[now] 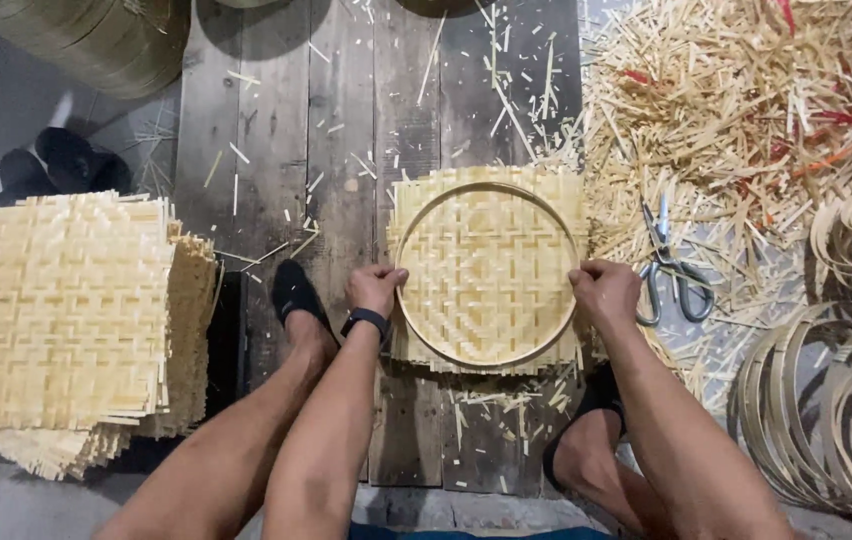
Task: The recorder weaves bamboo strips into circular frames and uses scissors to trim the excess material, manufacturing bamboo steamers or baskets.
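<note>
1. Your forearms run up from the bottom edge between your bent knees, both extended and angled slightly inward.
2. Your left hand (pixel 376 288), with a black wrist band (pixel 366 320), is curled shut on the left rim of the bamboo hoop (pixel 487 362), thumb on top.
3. Your right hand (pixel 603 290) is likewise closed on the hoop's right rim, knuckles up, wrist straight.
4. The hoop lies flat on a square woven bamboo mat (pixel 486 270), which rests on the plank floor (pixel 276 130) directly ahead of you, between your feet.
5. A pair of scissors (pixel 668 268) lies just beside your right hand, on the trimmings.
6. A stack of woven mats (pixel 61 320) sits well apart to your left; coiled hoops (pixel 836 410) lie to your right.
7. Farther off, a heap of bamboo offcuts (pixel 736 100) covers the upper right.
</note>
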